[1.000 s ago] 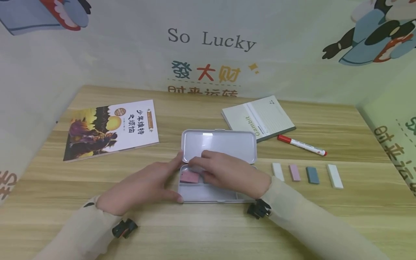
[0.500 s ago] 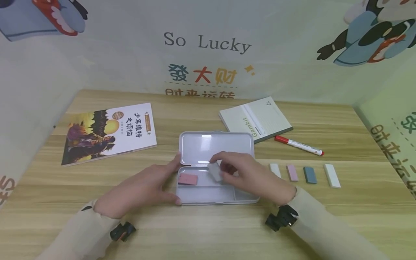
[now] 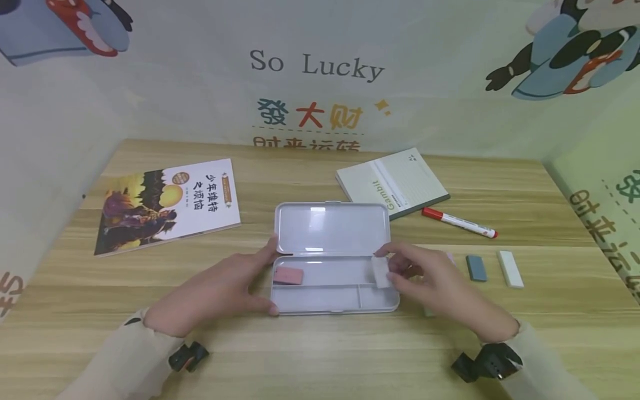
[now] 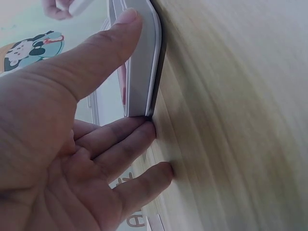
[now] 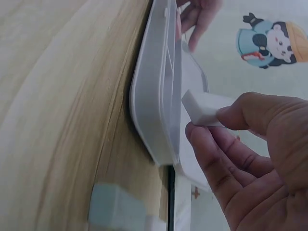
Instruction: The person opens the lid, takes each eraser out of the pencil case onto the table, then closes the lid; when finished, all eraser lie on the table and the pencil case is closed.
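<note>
An open light-grey pencil case (image 3: 315, 300) lies mid-table with its lid folded back. My left hand (image 3: 220, 289) rests at its left end, thumb on the front corner and forefinger at the hinge side; in the left wrist view the thumb (image 4: 91, 60) presses the wall and other fingertips touch the end. Between thumb and fingers my right hand (image 3: 430, 278) pinches a white eraser (image 3: 380, 272), held tilted over the right end of the back compartment. The right wrist view shows this eraser (image 5: 204, 108) above the rim. A pink eraser (image 3: 288, 275) lies in the back compartment's left end.
Right of the case lie a blue-grey eraser (image 3: 476, 268) and a white eraser (image 3: 510, 269); a pink one (image 3: 450, 256) is mostly hidden. A pale block (image 5: 115, 207) sits near the case. Behind are a red-capped marker (image 3: 460, 222), a notebook (image 3: 400, 180) and a book (image 3: 170, 205).
My right hand has moved rightward out of the left part of the back compartment, carrying the white eraser to the right end. The left hand has kept its place on the case.
</note>
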The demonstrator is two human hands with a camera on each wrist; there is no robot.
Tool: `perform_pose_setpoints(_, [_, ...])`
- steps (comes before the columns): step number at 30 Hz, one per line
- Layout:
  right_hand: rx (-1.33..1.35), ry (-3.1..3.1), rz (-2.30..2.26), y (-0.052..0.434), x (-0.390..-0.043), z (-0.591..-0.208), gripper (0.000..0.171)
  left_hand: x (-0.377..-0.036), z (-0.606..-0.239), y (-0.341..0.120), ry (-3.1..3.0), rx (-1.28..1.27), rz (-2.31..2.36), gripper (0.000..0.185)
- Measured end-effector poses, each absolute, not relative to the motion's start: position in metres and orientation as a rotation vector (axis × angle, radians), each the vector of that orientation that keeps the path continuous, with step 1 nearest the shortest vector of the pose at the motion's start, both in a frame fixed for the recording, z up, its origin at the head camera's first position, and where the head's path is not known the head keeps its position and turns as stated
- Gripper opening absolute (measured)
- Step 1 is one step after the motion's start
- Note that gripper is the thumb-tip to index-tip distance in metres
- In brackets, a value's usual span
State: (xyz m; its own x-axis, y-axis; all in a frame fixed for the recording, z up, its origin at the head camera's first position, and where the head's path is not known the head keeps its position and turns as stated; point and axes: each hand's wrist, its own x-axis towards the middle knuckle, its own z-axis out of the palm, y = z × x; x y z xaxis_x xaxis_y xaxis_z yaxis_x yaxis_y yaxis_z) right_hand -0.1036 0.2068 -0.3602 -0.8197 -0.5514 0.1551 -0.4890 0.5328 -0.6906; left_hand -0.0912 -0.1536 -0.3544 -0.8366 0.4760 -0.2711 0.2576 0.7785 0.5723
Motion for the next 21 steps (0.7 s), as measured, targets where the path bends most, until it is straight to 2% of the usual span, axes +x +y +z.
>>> perform_pose_setpoints(8, [-0.911, 2.772, -1.238, 0.244, -0.088, -0.364, 0.038, -0.092, -0.353, -0.154, 2.572, 0.56, 0.736, 0.119])
perform_pose_setpoints(21, [-0.769, 2.89, -1.153, 0.302, -0.065, -0.383, 0.047, -0.091, -0.355, -0.155, 2.571, 0.557, 0.746, 0.118])
